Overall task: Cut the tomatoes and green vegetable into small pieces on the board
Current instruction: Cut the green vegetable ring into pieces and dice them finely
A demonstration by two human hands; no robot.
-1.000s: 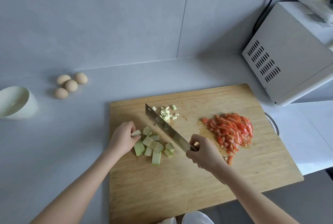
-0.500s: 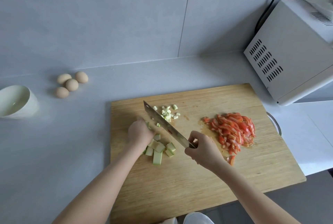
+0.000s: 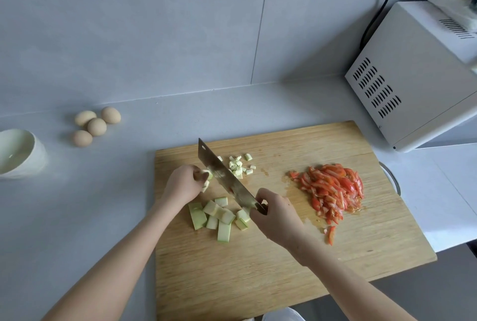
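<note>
Steel cleaver (image 3: 222, 174), gripped by right hand (image 3: 277, 217), points far-left; left hand (image 3: 182, 185) pinches green piece (image 3: 206, 186).

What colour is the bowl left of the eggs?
Off-white: the round ceramic bowl, clearest in the head view.

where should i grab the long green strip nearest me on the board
Probably pinch the long green strip across its narrow width at its near end, from above. It lies flat on the board, lengthwise toward the person, that end free of the other chunks. The right hand holds the knife, so the left hand would do it.
</note>
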